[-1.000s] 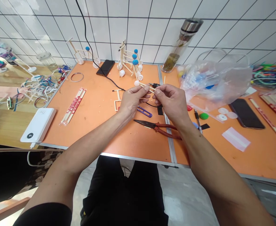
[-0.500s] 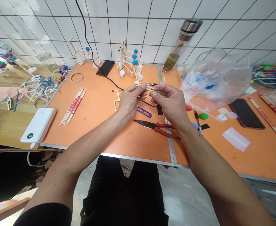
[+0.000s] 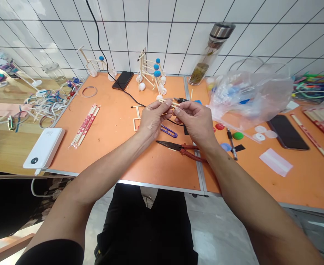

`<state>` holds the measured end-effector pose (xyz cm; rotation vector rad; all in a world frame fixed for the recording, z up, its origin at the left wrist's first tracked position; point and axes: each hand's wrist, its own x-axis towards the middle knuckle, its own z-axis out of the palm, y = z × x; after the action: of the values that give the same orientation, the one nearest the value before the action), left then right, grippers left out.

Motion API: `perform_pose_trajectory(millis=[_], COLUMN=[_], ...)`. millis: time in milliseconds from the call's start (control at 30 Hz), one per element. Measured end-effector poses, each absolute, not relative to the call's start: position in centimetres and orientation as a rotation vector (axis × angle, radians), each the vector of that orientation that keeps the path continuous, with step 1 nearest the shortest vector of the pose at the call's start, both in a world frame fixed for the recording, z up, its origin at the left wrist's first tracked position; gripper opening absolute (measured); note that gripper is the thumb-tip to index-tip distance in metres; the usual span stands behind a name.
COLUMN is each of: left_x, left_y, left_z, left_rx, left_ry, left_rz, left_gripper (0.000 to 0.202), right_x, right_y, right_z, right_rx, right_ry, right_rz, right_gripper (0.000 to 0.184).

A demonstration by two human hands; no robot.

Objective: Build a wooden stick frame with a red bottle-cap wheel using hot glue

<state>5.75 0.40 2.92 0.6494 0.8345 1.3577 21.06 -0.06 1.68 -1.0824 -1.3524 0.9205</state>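
The bench's (image 3: 139, 162) front edge is running nearest the person, with pliers (image 3: 178, 147) lying between it and the hands. Higher up, the left hand (image 3: 154, 117) and right hand (image 3: 195, 119) are pinching thin wooden sticks (image 3: 175, 105) above the bench; the person is probably aligning or joining them, which is calling for steady fingertips. Just beyond, a wheeled stick frame (image 3: 142, 68) is limiting forward room; leftward, more room is opening.

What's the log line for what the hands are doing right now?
left hand: pinching wooden sticks | right hand: touching their right ends | nearer the body: pliers | toward the wall: stick model with blue balls
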Motion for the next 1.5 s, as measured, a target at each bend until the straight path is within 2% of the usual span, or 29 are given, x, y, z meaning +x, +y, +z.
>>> perform_pose_trajectory(millis=[133,400,533,1067,1500], left_x=[5.77,5.93,5.92,5.86,5.79], left_y=[0.43,0.43,0.52,0.77,0.75], left_z=[2.91,2.88,2.65,2.31,2.48], left_rx=[0.646,0.627,0.638,0.69,0.755], left_ry=[0.821,0.78,0.764,0.793,0.777], left_rz=[1.355,1.356,1.355,1.354,1.357], left_gripper=[0.017,0.02,0.019,0.018,0.017], right_x=[20.94,21.04,21.14,21.35,21.31], right_y=[-0.15,-0.07,0.0,0.23,-0.14], right_z=[1.67,1.6,1.46,1.23,1.61], right_rx=[-1.073,-1.042,-1.031,-1.019,-1.065], right_ry=[-1.344,-1.339,-1.334,-1.246,-1.284], right_rz=[0.938,0.914,0.912,1.008,0.931], right_gripper=[0.04,0.057,0.058,0.042,0.033])
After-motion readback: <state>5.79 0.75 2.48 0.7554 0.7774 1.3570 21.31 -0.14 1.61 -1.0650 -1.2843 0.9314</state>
